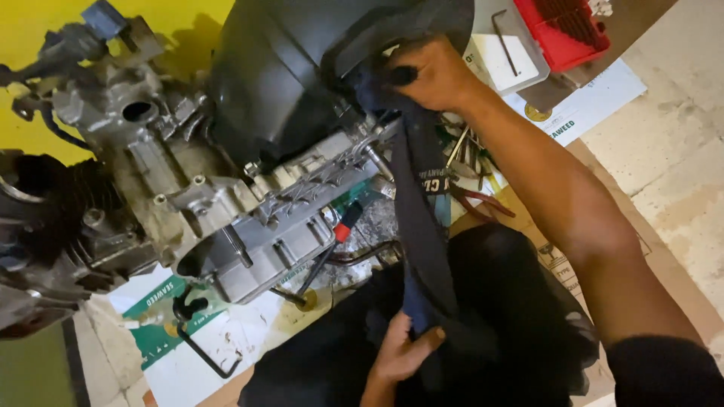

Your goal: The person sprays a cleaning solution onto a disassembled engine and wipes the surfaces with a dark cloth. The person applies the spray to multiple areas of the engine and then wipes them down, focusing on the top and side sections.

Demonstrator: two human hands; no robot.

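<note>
A grimy grey engine block with a black cover on top fills the left and middle of the head view. My right hand grips the upper end of a dark blue cloth strip against the black cover's edge. My left hand holds the strip's lower end down by my dark clothing. The strip hangs taut between both hands.
A red plastic tray and an L-shaped hex key lie at the top right. Loose tools sit behind the strip. Printed cardboard with a black bent key lies under the engine. A yellow wall stands at left.
</note>
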